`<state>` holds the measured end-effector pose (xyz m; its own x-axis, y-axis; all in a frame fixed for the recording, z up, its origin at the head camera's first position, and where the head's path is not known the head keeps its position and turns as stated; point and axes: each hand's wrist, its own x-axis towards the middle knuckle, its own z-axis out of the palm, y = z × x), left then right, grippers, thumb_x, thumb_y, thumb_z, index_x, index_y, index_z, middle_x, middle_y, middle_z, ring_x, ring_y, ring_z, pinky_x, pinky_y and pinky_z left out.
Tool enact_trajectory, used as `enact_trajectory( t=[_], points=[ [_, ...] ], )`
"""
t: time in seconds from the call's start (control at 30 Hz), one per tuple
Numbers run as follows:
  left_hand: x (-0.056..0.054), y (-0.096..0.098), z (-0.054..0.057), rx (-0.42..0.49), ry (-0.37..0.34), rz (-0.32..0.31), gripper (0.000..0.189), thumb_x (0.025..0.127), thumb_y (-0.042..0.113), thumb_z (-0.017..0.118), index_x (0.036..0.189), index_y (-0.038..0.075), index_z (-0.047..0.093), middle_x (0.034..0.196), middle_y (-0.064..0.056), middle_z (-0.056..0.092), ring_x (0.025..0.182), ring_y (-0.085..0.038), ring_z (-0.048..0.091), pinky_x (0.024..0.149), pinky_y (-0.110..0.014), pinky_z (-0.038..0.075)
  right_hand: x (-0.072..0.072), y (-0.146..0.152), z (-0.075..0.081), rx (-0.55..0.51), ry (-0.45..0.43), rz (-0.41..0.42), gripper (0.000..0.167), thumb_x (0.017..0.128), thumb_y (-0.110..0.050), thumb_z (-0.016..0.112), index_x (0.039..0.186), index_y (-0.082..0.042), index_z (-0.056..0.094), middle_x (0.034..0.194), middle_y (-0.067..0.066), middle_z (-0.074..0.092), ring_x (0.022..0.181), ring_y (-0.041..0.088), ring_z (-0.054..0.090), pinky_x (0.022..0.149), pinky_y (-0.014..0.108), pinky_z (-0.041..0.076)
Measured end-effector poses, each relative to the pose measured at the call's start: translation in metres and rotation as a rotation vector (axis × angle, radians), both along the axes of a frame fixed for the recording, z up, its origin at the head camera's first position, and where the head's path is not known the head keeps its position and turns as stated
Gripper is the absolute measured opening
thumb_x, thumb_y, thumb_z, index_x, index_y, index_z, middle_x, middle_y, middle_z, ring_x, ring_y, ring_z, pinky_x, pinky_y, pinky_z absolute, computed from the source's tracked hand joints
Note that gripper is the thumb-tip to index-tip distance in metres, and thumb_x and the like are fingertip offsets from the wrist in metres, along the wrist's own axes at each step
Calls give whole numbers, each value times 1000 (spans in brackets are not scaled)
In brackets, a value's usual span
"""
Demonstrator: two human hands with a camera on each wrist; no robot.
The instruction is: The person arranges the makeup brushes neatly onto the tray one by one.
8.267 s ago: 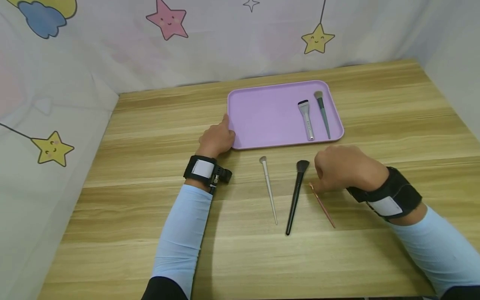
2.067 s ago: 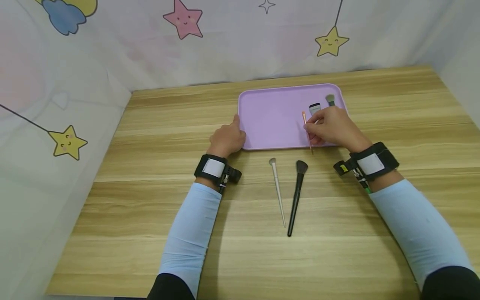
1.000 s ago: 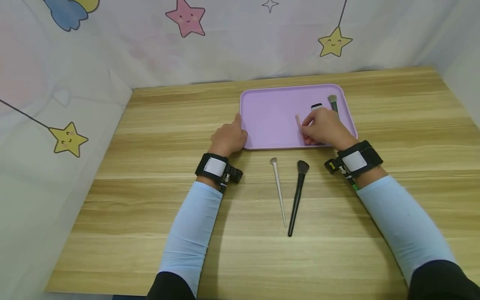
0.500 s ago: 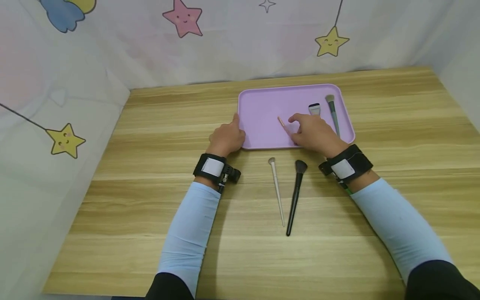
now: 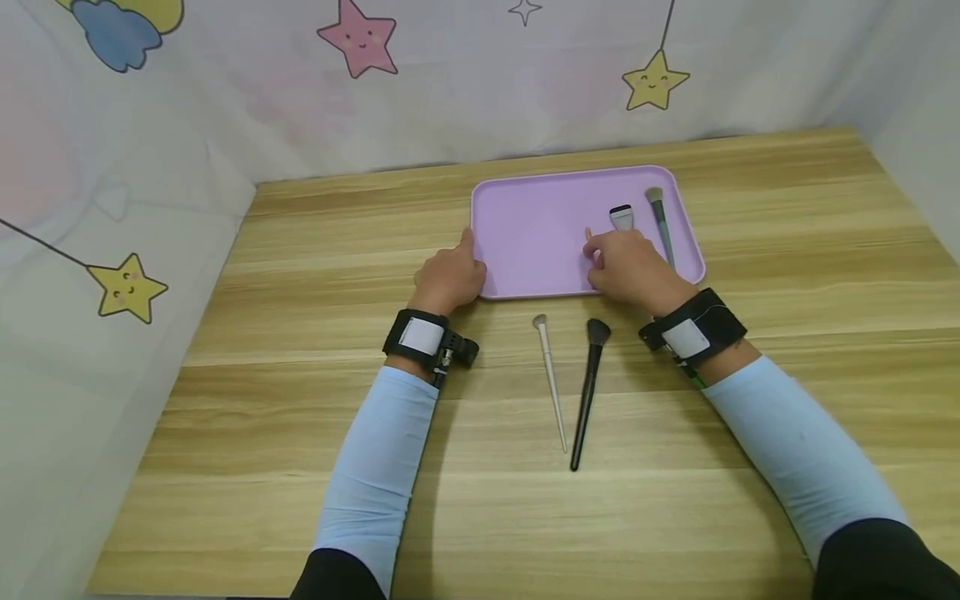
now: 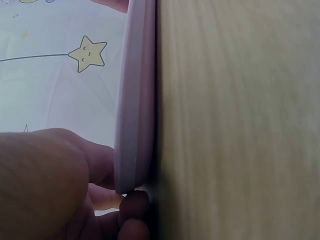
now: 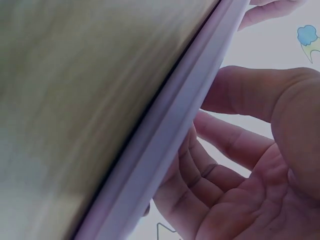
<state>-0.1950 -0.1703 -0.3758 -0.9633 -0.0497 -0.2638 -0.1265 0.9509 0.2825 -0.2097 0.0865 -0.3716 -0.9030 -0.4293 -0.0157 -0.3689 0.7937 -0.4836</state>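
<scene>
On the wooden table lies a purple tray (image 5: 532,225). My left hand (image 5: 447,273) holds its front left corner; in the left wrist view the thumb (image 6: 97,157) goes over the rim and curled fingertips sit by the corner. My right hand (image 5: 637,268) is over the tray's front part. Its thumb and index finger are at a thin copper makeup brush (image 5: 588,234), of which only the top end shows. In the right wrist view the tray rim hides the fingertips and the brush. A flat silver brush (image 5: 622,217), partly covered by the right hand, and a green-handled brush (image 5: 660,223) lie in the tray.
In front of the tray a slim white brush (image 5: 551,379) and a larger black brush (image 5: 588,392) lie side by side on the table (image 5: 300,400). A white cloth backdrop with printed stars (image 5: 360,40) stands behind and to the left.
The right hand has brought the copper brush from the table into the tray. Since half a second ago the brush has turned from slanting left to nearly upright in view. The left hand stays at the tray.
</scene>
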Motion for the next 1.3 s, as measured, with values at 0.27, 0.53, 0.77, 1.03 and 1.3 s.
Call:
enact_trajectory(
  t=[0.27, 0.53, 0.77, 1.03, 1.3],
  points=[
    [0, 1, 0, 1, -2, 1, 66, 103, 29, 35, 164, 16, 14, 139, -24, 56, 105, -38, 60, 82, -53, 48, 4, 0, 1, -20, -17, 33, 35, 88, 0, 57, 120, 8, 69, 100, 21, 69, 80, 30, 59, 65, 38, 46],
    [-1, 2, 1, 4, 0, -1, 66, 103, 29, 36, 164, 16, 14, 137, -24, 57, 101, -37, 59, 80, -52, 48, 6, 3, 5, -63, 26, 35, 32, 91, -8, 62, 118, 8, 69, 85, 15, 68, 70, 26, 58, 62, 36, 43],
    [-2, 2, 1, 6, 10, -1, 66, 103, 29, 36, 164, 16, 15, 137, -24, 56, 105, -39, 60, 81, -53, 48, 9, 7, 16, -86, 48, 30, 34, 92, -14, 67, 117, 7, 69, 88, 16, 69, 76, 28, 60, 64, 37, 44],
    [-2, 0, 0, 14, 8, 5, 66, 103, 29, 36, 164, 16, 15, 140, -24, 55, 110, -40, 59, 84, -55, 47, 17, 4, 25, -96, 47, 82, 34, 92, -19, 70, 117, 5, 70, 90, 15, 71, 78, 27, 63, 66, 37, 45],
    [-1, 0, 0, 15, -8, 1, 66, 104, 29, 36, 164, 15, 14, 141, -24, 54, 110, -40, 59, 83, -53, 48, 27, 1, 30, -83, 53, 121, 32, 91, -20, 73, 113, 3, 71, 88, 11, 71, 74, 24, 63, 68, 39, 49]
  ],
)
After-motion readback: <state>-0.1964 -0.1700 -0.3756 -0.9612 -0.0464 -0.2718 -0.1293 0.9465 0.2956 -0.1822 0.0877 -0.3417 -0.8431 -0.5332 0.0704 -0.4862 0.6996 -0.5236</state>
